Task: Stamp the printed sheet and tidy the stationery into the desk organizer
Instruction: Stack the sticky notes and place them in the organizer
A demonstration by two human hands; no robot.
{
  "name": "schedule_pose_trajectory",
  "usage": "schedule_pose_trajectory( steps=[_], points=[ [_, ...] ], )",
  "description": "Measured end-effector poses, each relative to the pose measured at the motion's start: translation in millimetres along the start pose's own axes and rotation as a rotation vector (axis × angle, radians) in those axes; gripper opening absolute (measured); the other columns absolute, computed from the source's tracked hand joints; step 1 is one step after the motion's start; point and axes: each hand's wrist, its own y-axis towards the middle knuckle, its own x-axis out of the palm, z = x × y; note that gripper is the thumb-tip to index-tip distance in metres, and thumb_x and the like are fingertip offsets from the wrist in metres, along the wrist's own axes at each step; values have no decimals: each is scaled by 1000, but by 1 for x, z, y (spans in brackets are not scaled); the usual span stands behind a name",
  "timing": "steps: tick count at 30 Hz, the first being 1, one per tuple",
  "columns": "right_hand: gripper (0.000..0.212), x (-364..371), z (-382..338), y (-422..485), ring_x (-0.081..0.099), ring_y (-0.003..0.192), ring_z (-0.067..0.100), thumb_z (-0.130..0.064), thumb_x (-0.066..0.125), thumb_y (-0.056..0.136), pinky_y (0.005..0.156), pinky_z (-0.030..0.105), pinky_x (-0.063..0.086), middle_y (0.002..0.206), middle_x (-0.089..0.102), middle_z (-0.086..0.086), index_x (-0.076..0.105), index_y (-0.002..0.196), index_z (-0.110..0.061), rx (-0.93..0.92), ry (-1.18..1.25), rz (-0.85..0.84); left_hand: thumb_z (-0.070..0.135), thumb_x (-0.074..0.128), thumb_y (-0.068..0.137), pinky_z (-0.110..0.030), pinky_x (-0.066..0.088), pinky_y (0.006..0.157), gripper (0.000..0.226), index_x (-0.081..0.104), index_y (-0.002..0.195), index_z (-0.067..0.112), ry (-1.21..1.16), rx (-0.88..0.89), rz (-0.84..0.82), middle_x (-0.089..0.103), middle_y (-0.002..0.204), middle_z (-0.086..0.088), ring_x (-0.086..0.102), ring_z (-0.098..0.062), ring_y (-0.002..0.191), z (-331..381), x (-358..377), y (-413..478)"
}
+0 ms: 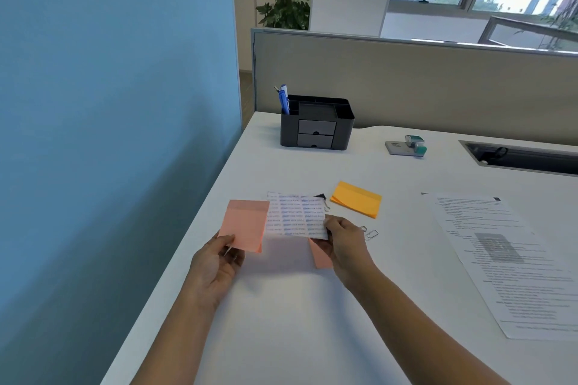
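My left hand (pixel 215 262) pinches a pink sticky-note pad (pixel 245 223) by its lower corner, held above the desk's left edge. My right hand (pixel 344 244) grips a white backing sheet with blue print (pixel 295 217) and a second pink pad (pixel 320 255) beneath it. The printed sheet (pixel 506 262) lies flat at the right. A green-and-grey stamp (pixel 406 146) sits far back on the desk. The black desk organizer (pixel 316 123) with two grey drawers stands at the back, with a blue pen (pixel 284 100) in its left slot.
An orange sticky-note pad (pixel 356 198) lies behind my right hand, with a black binder clip (pixel 322 197) partly hidden by the white sheet and paper clips (pixel 370 233) beside it. A cable slot (pixel 519 158) opens at the back right. A beige partition (pixel 406 78) bounds the desk.
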Motion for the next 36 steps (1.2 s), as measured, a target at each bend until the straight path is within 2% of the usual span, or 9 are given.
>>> schedule_pose_trajectory(
  steps=[4, 7, 9, 13, 18, 23, 30, 33, 36],
  points=[
    [14, -4, -5, -8, 59, 76, 20, 8, 42, 91, 53, 19, 57, 90, 60, 16, 53, 90, 0, 88, 177, -37, 0, 52, 89, -14, 49, 44, 13, 53, 78, 8, -51, -29, 16, 59, 75, -5, 51, -13, 68, -2, 0, -3],
    [25, -8, -6, -10, 60, 79, 22, 13, 47, 86, 54, 21, 58, 98, 60, 19, 49, 108, 0, 120, 198, -38, 2, 54, 88, -15, 48, 43, 13, 53, 77, 10, -76, -20, 2, 62, 58, 0, 51, -12, 66, -3, 1, -7],
    [39, -10, -5, -11, 61, 82, 24, 15, 49, 83, 53, 23, 58, 106, 61, 20, 46, 119, 0, 138, 182, -38, 4, 55, 88, -15, 48, 44, 12, 53, 79, 11, -85, -11, -8, 59, 66, -1, 50, -11, 66, -2, 2, -10],
    [46, -10, -4, -15, 60, 85, 27, 20, 49, 79, 51, 25, 57, 116, 56, 20, 43, 116, -6, 138, 156, -46, 8, 59, 86, -14, 48, 44, 11, 53, 79, 12, -104, 15, 1, 52, 72, -1, 47, -10, 65, -1, 3, -12],
    [35, -11, -5, -18, 61, 81, 26, 12, 43, 88, 51, 26, 58, 112, 57, 18, 45, 119, -5, 113, 170, -81, 11, 62, 85, -14, 48, 44, 11, 55, 78, 13, -136, 43, 8, 60, 50, 3, 49, -10, 63, 4, 2, -16],
    [23, -10, -6, -19, 64, 82, 25, -7, 38, 98, 59, 27, 52, 97, 65, 11, 53, 115, -6, 20, -85, -81, 13, 62, 85, -13, 47, 44, 9, 56, 79, 16, -89, 82, -4, 63, 49, 7, 52, -9, 66, 6, 3, -20],
    [31, -11, -9, -23, 59, 72, 10, -4, 45, 92, 42, 21, 49, 89, 55, 7, 50, 106, -32, -282, -567, -20, 22, 58, 88, -36, 49, 80, 6, 63, 90, 20, 74, 147, -121, 74, 72, 6, 62, -16, 84, 3, 6, -24],
    [25, -8, -12, -23, 63, 84, 19, -8, 46, 92, 57, 34, 59, 92, 60, 5, 61, 86, -28, -341, -672, -17, 22, 57, 88, -36, 51, 76, 9, 65, 91, 19, 139, 162, -147, 74, 74, 6, 64, -17, 83, 2, 6, -23],
    [22, -5, -15, -23, 64, 91, 26, -9, 48, 92, 71, 43, 59, 95, 63, 8, 66, 92, -23, -370, -697, -11, 21, 55, 90, -33, 51, 70, 10, 65, 89, 20, 210, 215, -146, 73, 72, 9, 64, -13, 78, 1, 7, -24]
  ],
)
